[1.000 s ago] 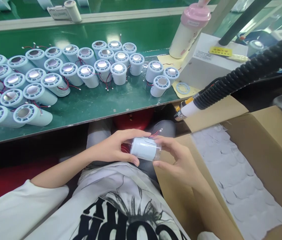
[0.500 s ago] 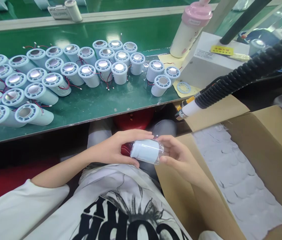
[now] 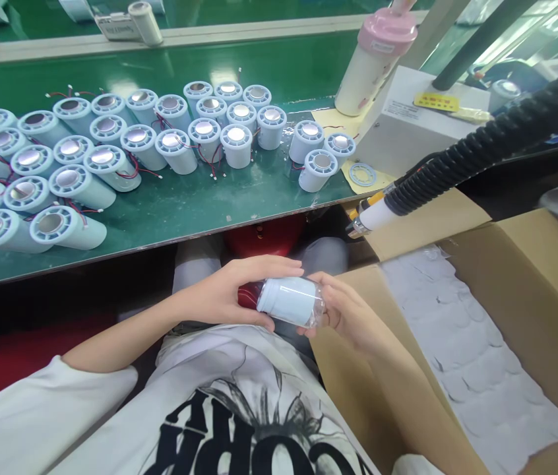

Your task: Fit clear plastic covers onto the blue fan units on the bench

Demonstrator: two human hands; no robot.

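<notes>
A light-blue cylinder (image 3: pixel 289 300) in a clear plastic sleeve lies sideways above my lap. Thin wires, seen against dark red, are at its left end. My left hand (image 3: pixel 227 290) is curled around that end, with the thumb below and the fingers above. At the opposite end, my right hand (image 3: pixel 351 315) grips the loose clear film (image 3: pixel 319 310), its fingers bent around the edge. Part of the right fingertips is hidden behind the sleeve.
Several similar light-blue cylinders (image 3: pixel 237 145) with silver centres stand or lean on the green bench (image 3: pixel 200 211). A black ribbed hose (image 3: pixel 457 168) with a metal-tipped nozzle reaches in from the right. Below it, an open cardboard box (image 3: pixel 531 277) holds a white moulded sheet. A pink-lidded bottle (image 3: pixel 363 79) stands behind.
My right hand has shifted its grip at the film end, and its fingers now reach under the sleeve. My left hand and the cylinder have hardly moved.
</notes>
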